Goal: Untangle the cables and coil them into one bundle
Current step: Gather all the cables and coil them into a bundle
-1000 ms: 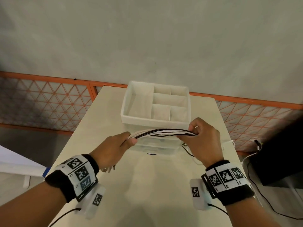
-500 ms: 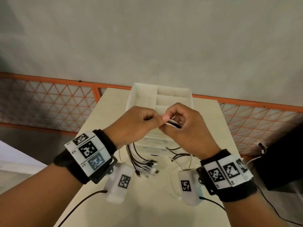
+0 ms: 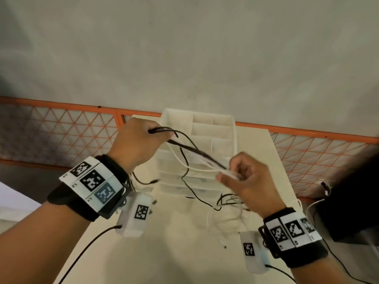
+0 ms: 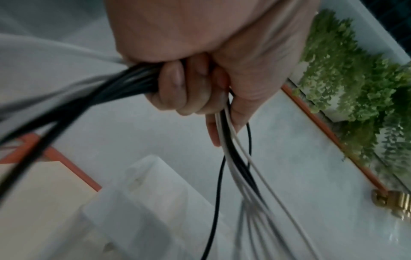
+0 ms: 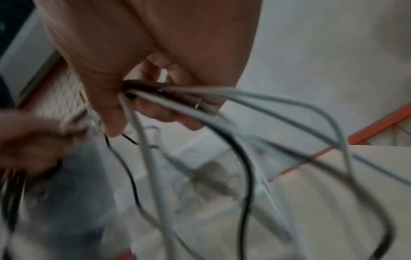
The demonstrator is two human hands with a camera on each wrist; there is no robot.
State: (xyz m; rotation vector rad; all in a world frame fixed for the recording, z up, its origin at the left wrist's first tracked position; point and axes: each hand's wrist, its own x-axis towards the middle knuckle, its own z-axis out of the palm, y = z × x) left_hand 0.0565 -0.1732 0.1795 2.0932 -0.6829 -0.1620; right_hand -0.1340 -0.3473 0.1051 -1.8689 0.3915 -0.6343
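A bunch of thin black and white cables (image 3: 196,153) stretches between my two hands above the table. My left hand (image 3: 143,140) is raised at the upper left and grips one end of the bunch in a fist; in the left wrist view the fingers (image 4: 184,82) curl round the cables (image 4: 231,154). Lower and to the right, my right hand (image 3: 240,177) pinches the other end, and the cables (image 5: 200,114) fan out blurred from its fingers (image 5: 155,109). Loose ends and plugs hang down onto the table (image 3: 174,242).
A white drawer organiser (image 3: 223,130) with open top compartments stands at the table's far end, right behind the cables. An orange mesh fence (image 3: 61,130) runs behind the table. A dark object (image 3: 352,212) with its own leads sits off the right edge.
My hands, pressed together half a second ago, have drawn apart: the left went up and left, the right down and right. The cables now span the gap again.
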